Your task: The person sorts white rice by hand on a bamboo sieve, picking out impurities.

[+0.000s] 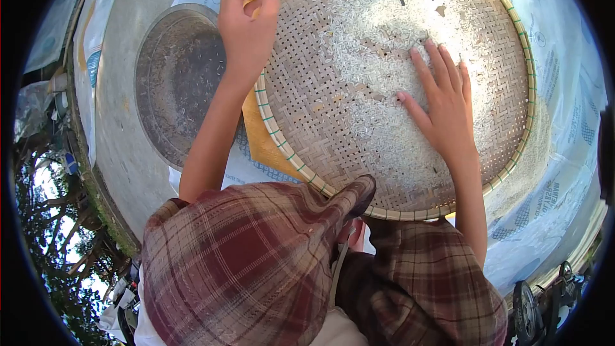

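A round woven bamboo tray with a green-bound rim lies in front of me, white rice grains spread over its middle and right side. My right hand rests on the rice with fingers spread, palm down. Over the left rim of the tray is my left hand, its fingers curled toward the thumb in a pinch; whatever they hold, if anything, is too small to make out. Among the grains show a small dark piece and a brownish flake.
Left of the tray stands a grey round basin with a few grains in it. Yellow sacking and printed white sheets lie underneath. More pale grain lies beyond the right rim. Wheels show at the lower right.
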The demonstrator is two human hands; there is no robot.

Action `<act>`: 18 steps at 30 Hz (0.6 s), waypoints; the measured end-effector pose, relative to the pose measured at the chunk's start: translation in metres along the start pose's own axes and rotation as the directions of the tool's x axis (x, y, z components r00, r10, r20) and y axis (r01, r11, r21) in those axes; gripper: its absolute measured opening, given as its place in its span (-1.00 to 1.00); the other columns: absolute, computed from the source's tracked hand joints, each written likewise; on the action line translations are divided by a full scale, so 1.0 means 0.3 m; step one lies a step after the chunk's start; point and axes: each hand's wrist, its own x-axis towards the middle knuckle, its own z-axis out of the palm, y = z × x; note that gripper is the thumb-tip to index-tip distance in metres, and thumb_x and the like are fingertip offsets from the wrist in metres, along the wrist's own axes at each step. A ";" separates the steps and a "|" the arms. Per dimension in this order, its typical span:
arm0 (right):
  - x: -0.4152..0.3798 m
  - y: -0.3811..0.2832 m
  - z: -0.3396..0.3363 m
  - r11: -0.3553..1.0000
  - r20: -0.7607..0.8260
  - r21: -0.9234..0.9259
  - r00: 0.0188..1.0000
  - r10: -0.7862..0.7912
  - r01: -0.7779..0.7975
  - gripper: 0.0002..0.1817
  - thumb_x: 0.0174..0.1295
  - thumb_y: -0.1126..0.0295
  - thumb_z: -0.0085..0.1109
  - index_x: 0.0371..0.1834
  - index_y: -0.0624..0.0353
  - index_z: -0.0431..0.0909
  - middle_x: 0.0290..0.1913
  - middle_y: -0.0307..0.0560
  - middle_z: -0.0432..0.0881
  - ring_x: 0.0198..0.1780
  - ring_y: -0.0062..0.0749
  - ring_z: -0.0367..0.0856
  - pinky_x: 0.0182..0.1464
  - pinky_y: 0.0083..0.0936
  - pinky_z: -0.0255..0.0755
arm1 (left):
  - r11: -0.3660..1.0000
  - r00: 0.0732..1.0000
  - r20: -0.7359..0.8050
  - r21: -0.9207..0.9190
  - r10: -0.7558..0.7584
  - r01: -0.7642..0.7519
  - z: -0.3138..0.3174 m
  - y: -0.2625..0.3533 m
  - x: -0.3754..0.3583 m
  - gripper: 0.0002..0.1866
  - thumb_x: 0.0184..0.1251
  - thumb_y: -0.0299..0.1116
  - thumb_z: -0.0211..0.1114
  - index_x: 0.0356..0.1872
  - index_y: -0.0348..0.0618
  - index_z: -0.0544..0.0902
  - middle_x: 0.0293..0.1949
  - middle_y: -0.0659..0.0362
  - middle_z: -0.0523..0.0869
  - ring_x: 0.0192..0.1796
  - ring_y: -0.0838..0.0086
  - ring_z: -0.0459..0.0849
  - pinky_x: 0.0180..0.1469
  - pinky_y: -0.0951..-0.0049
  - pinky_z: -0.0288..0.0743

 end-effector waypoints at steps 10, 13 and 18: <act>0.041 0.086 0.055 0.988 -0.192 -0.026 0.971 0.145 -0.153 -0.34 0.29 -0.04 -0.09 0.36 0.10 0.17 0.40 0.03 0.12 0.44 -0.12 0.01 0.40 -0.04 -0.20 | 0.634 0.725 0.508 0.380 0.465 -0.673 0.351 0.008 -0.039 -0.48 0.30 -0.10 0.15 0.21 -0.14 0.39 0.20 -0.02 0.38 0.26 0.10 0.33 0.33 0.09 0.11; 0.015 0.029 0.049 0.994 -0.133 0.037 0.986 0.104 -0.100 -0.34 0.24 -0.04 -0.03 0.30 0.15 0.25 0.38 0.01 0.16 0.41 -0.11 0.06 0.37 0.03 -0.16 | 0.718 0.593 0.672 0.131 0.443 -0.684 0.315 0.052 -0.142 -0.46 0.29 -0.08 0.12 0.22 -0.15 0.37 0.32 0.02 0.26 0.36 0.09 0.19 0.36 0.01 0.00; -0.074 0.007 0.007 0.998 -0.059 0.048 0.997 0.044 -0.041 -0.35 0.23 -0.01 -0.01 0.31 0.13 0.24 0.38 -0.03 0.16 0.41 -0.12 0.05 0.37 0.00 -0.13 | 0.762 0.538 0.751 0.072 0.383 -0.644 0.216 0.085 -0.224 -0.52 0.27 -0.15 0.15 0.16 -0.16 0.43 0.32 0.03 0.26 0.37 0.11 0.18 0.35 0.02 0.03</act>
